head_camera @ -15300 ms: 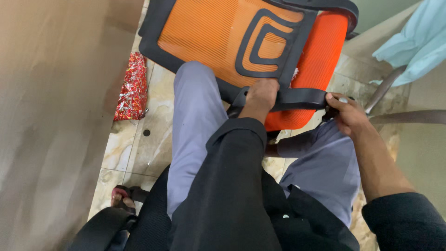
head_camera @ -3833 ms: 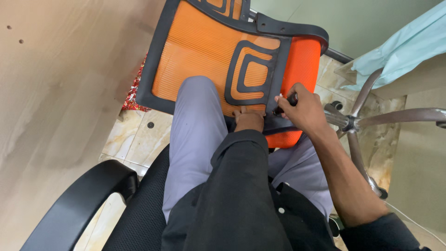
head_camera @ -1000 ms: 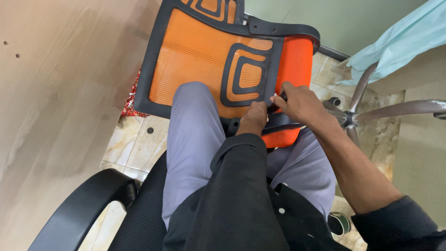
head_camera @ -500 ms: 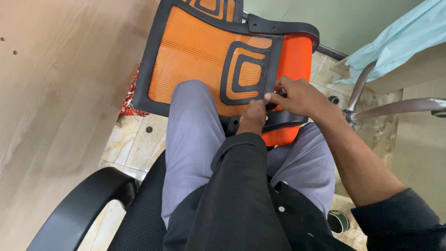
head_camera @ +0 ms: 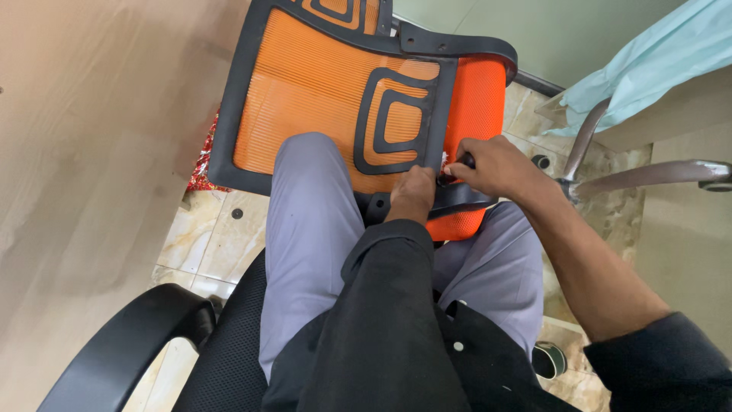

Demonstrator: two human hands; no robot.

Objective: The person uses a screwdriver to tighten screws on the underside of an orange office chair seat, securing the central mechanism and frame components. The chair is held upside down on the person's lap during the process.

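Note:
An orange mesh chair back [head_camera: 320,99] with a black frame leans over my knees, and an orange padded part [head_camera: 474,99] sits at its right side. My left hand [head_camera: 412,192] is closed on the black bracket at the lower edge of the back. My right hand [head_camera: 492,164] pinches a small dark tool [head_camera: 462,161] at the joint between the back and the padded part, just right of my left hand. Its tip is hidden by my fingers.
I sit on a black office chair with a curved armrest [head_camera: 122,343]. A wooden panel [head_camera: 84,152] stands at the left. On the tiled floor lie a red shiny packet [head_camera: 201,162] and chrome chair base legs [head_camera: 583,141]. A light blue cloth [head_camera: 648,65] hangs at the top right.
My right hand has come in from the bracket's right end to the joint beside my left hand. Over the last second both hands stay almost still there.

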